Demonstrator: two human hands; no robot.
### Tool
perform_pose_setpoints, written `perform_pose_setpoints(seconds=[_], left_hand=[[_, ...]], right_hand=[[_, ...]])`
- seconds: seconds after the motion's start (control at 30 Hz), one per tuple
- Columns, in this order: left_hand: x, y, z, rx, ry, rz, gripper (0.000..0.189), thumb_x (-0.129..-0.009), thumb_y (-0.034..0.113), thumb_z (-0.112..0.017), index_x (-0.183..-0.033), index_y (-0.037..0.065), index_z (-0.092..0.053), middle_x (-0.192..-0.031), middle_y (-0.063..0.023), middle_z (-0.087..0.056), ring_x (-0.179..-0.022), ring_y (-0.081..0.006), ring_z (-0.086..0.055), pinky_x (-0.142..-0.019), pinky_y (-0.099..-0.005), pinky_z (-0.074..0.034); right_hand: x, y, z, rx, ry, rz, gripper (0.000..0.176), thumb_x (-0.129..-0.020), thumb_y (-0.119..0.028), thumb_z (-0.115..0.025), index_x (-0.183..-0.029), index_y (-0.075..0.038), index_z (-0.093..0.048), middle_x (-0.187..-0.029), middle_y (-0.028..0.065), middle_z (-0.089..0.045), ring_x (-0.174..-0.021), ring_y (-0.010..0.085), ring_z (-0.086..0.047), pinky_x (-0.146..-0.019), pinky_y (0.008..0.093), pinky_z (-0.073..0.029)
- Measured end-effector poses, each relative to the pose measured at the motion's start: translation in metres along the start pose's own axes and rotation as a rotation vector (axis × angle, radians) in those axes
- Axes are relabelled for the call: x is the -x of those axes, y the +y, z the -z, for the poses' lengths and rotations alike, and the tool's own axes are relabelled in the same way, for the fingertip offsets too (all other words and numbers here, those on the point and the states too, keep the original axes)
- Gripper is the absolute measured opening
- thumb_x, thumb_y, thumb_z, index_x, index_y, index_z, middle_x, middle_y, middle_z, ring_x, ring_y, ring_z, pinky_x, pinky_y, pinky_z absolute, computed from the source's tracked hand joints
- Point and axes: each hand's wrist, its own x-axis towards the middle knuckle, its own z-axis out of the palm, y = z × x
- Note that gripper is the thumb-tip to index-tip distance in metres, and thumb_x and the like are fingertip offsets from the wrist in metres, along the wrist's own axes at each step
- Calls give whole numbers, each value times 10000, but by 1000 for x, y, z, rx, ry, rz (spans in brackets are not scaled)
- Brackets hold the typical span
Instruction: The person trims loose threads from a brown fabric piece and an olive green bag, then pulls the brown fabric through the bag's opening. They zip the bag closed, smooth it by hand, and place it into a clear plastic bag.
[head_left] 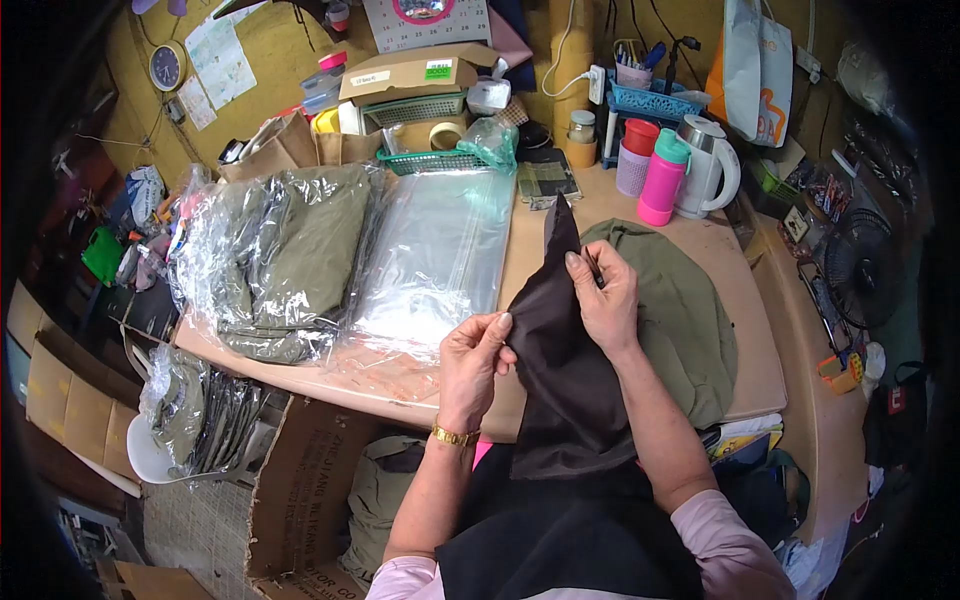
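A dark brown cloth [565, 385] hangs between my hands, one corner pointing up and its lower part lying over the table edge and my lap. My left hand [478, 355] pinches the cloth's left edge between thumb and fingers. Higher up, my right hand [610, 295] is closed on the cloth near its raised corner. A slim dark thing [592, 266] shows between the right fingers; its kind is not clear. Beneath and to the right of that hand, an olive green cloth piece [680, 320] lies spread on the table [745, 300].
Left on the table lie plastic-wrapped olive garments [300, 250] and a stack of clear plastic bags [430, 250]. Behind stand a green basket [430, 162], a pink bottle [662, 180] and a kettle [708, 165]. A cardboard box [300, 500] stands below the front edge.
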Motion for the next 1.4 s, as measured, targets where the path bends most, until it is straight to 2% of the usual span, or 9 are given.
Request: perform_pose_setpoints(seconds=[0.1,0.3,0.63,0.8,0.9,0.97,1.0,1.2,1.4], left_hand=[[-1,-4,3,258,45,85,163,-965,155,-675,-1018,1,-678,-819,-39,-689,-729,-140,-718,-613,-197,-589],[-4,-9,11,432,24,87,162,-977,127,-643,-1084,10,-612,-1003,-62,-690,-943,-225,-722,-809,-271,-634],[6,-9,5,25,-28,-30,154,-985,128,-646,-1072,5,-617,-925,-81,-701,-860,-176,-727,-756,-254,-602],[9,-6,4,177,-45,-54,160,-1000,135,-620,-1022,-22,-600,-909,-93,-688,-879,-208,-731,-793,-272,-609],[11,-5,3,203,-71,-49,176,-1006,149,-612,-1000,-26,-595,-920,-98,-676,-908,-231,-727,-815,-289,-609],[11,-3,2,204,-83,-40,184,-1004,161,-617,-996,-23,-598,-933,-95,-669,-924,-241,-722,-825,-295,-606],[12,-2,0,179,-77,-41,193,-1008,171,-612,-994,-20,-597,-933,-92,-664,-931,-244,-720,-829,-297,-606],[10,-3,-1,122,-59,-77,208,-1016,193,-601,-991,-13,-596,-930,-85,-650,-898,-208,-707,-822,-297,-607],[12,-3,-3,77,-53,-115,213,-1014,202,-607,-987,-9,-589,-926,-81,-645,-824,-147,-674,-806,-291,-604]], right_hand=[[2,0,-2,-45,-7,15,259,-997,-178,-633,-816,-13,-552,-663,-41,-452,-619,43,-380,-545,251,-339],[4,5,-1,-36,-19,-7,243,-1000,-170,-628,-827,-12,-564,-649,-51,-445,-607,37,-365,-539,245,-327],[10,1,0,-35,-38,-14,242,-993,-172,-636,-834,-5,-564,-666,-40,-466,-621,43,-388,-548,251,-345],[9,6,4,0,-50,-49,232,-982,-167,-646,-834,-6,-569,-641,-13,-477,-629,66,-417,-572,263,-382],[11,-3,4,129,-123,-85,199,-960,-199,-671,-921,-16,-601,-786,62,-592,-696,140,-552,-652,320,-458],[17,-24,1,381,-7,100,239,-930,-241,-696,-1041,-44,-620,-1009,127,-615,-871,271,-641,-756,402,-494],[18,-36,9,425,-162,109,312,-904,-269,-710,-1126,-73,-612,-1108,130,-576,-968,341,-626,-785,453,-490],[33,-71,12,671,-307,466,281,-702,-136,-794,-957,-90,-684,-902,40,-542,-788,219,-597,-680,371,-414],[33,-66,2,682,-272,572,216,-703,-123,-757,-896,-69,-679,-840,43,-515,-740,208,-572,-639,363,-385]])
